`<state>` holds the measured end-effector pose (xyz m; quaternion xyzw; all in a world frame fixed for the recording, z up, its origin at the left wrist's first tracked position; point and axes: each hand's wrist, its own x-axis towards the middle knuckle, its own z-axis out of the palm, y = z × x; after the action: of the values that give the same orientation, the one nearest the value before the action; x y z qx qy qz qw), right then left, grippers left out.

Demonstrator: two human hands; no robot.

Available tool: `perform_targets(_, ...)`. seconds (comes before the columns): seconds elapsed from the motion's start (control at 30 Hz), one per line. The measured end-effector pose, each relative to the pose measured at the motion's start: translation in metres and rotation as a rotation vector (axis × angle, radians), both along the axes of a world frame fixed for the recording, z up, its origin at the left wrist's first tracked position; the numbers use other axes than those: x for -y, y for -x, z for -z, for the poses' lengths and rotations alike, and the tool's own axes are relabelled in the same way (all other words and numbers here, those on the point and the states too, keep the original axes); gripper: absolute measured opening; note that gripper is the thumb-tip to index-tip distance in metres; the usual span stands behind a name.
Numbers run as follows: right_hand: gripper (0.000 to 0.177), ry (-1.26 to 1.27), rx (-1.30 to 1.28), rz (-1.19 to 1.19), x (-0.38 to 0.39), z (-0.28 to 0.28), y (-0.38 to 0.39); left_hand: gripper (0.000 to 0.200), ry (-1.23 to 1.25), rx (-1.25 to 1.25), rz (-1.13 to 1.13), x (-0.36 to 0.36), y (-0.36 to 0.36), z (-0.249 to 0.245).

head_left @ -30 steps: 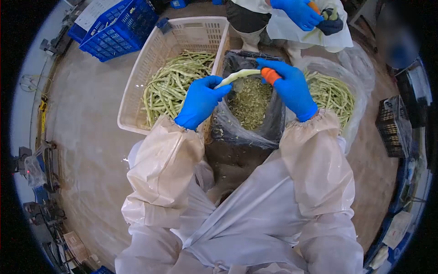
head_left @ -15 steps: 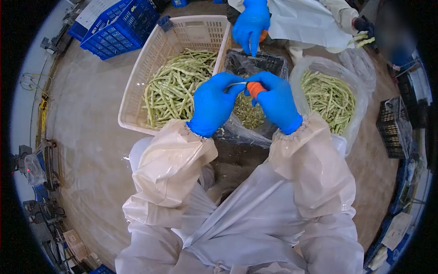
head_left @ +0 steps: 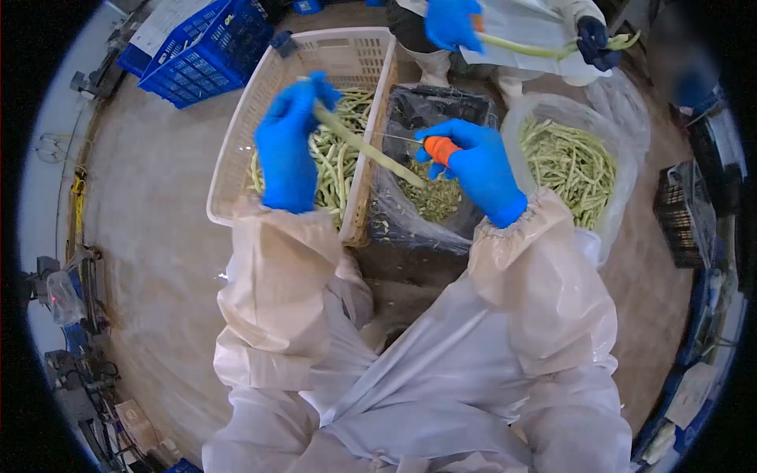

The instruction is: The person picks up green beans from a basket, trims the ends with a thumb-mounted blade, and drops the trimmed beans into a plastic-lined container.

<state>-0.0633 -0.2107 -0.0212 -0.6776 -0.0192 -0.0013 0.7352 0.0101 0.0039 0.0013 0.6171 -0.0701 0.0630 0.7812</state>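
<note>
My left hand [head_left: 288, 146], in a blue glove, is closed on one end of a long pale green bean [head_left: 359, 146]. The bean slants down to the right, over the rim of the crate. My right hand [head_left: 481, 162], also gloved in blue, is apart from it. An orange thumb knife [head_left: 440, 150] sits on its thumb, the tip pointing left. From the bean a thin string [head_left: 398, 137] stretches to this thumb and finger, which pinch its end. Under my left hand stands a cream crate [head_left: 225, 169] of beans. Below my right hand is a black bin [head_left: 406, 102] of green trimmings.
At the right a clear bag [head_left: 512, 130] holds many beans. Across from me a co-worker in a blue glove [head_left: 451, 24] and a dark glove [head_left: 595, 43] holds a long bean [head_left: 524, 49]. Blue crates [head_left: 205, 59] stand upper left, a black crate [head_left: 680, 217] far right.
My left hand has moved left and up, away from my right hand, and the bean now shows full length. A string is drawn out between them. The co-worker's hands shifted, now holding a bean.
</note>
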Motion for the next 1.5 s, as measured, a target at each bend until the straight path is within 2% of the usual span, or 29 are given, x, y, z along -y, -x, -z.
perform_targets(0.1,0.018,0.128,0.077,0.072,0.015,0.009,-0.006,0.028,0.171,0.114,-0.150,-0.049,-0.027,-0.005)
perform_targets(0.2,0.017,0.288,0.106,0.218,0.030,0.013,-0.015,0.026,0.175,0.234,-0.447,-0.075,-0.021,-0.025)
perform_targets(0.23,0.018,0.394,0.115,0.290,0.036,0.020,-0.021,0.026,0.178,0.259,-0.523,-0.087,-0.022,-0.028)
perform_targets(0.33,0.019,0.978,0.209,0.556,0.052,0.023,-0.025,0.024,0.168,0.335,-0.734,-0.114,-0.020,-0.036)
perform_targets(0.4,0.021,0.977,0.189,0.454,0.061,0.038,-0.031,0.023,0.138,0.389,-0.847,-0.124,-0.017,-0.039)
perform_targets(0.43,0.022,0.987,0.203,0.380,0.063,0.050,-0.034,0.025,0.130,0.417,-0.844,-0.127,-0.019,-0.035)
perform_targets(0.53,0.036,1.161,0.345,0.106,0.052,0.072,-0.020,0.034,-0.103,0.181,-0.620,-0.121,-0.024,-0.025)
perform_targets(0.6,0.042,1.248,0.105,-0.130,0.023,0.039,-0.008,0.042,-0.392,0.046,-0.513,-0.131,-0.049,0.001)
perform_targets(0.63,0.040,1.274,0.075,-0.155,0.016,0.027,-0.003,0.041,-0.414,0.035,-0.451,-0.130,-0.056,0.008)
perform_targets(0.77,0.034,1.037,0.169,0.031,0.020,-0.028,0.019,0.039,-0.394,0.038,-0.218,-0.083,-0.043,0.000)
perform_targets(0.9,0.033,0.724,0.150,0.246,0.065,-0.031,0.048,0.037,-0.423,-0.129,-0.049,-0.061,-0.041,0.008)
perform_targets(0.97,0.032,0.599,0.050,0.320,0.112,-0.009,0.064,0.037,-0.468,-0.118,-0.029,-0.050,-0.040,0.011)
perform_targets(1.03,0.037,0.596,-0.017,0.455,0.173,0.043,0.073,0.039,-0.522,-0.105,-0.004,-0.039,-0.037,0.014)
perform_targets(1.07,0.035,0.523,-0.137,0.527,0.201,0.070,0.080,0.039,-0.550,-0.105,0.018,-0.036,-0.037,0.018)
perform_targets(1.1,0.034,0.446,-0.255,0.595,0.231,0.102,0.087,0.039,-0.578,-0.103,0.037,-0.034,-0.039,0.022)
perform_targets(1.17,0.033,0.510,-0.333,0.802,0.307,0.206,0.101,0.040,-0.653,-0.123,0.046,-0.027,-0.039,0.025)
perform_targets(1.23,0.037,0.420,-0.521,0.902,0.354,0.258,0.112,0.040,-0.703,-0.094,0.070,-0.024,-0.039,0.031)
perform_targets(1.27,0.042,0.493,-0.611,0.901,0.375,0.277,0.114,0.039,-0.729,-0.081,0.083,-0.022,-0.040,0.034)
perform_targets(1.33,0.051,0.641,-0.793,0.892,0.415,0.311,0.113,0.036,-0.758,-0.105,0.056,-0.011,-0.041,0.039)
perform_targets(1.37,0.051,0.812,-0.865,0.945,0.433,0.331,0.110,0.034,-0.758,-0.117,0.032,0.002,-0.035,0.035)
perform_targets(1.47,0.063,0.837,-1.089,1.028,0.427,0.304,0.084,0.032,-0.826,-0.141,0.017,0.024,-0.032,0.036)
perform_targets(1.5,0.063,0.751,-1.140,1.021,0.436,0.306,0.075,0.032,-0.877,-0.138,0.022,0.027,-0.034,0.038)
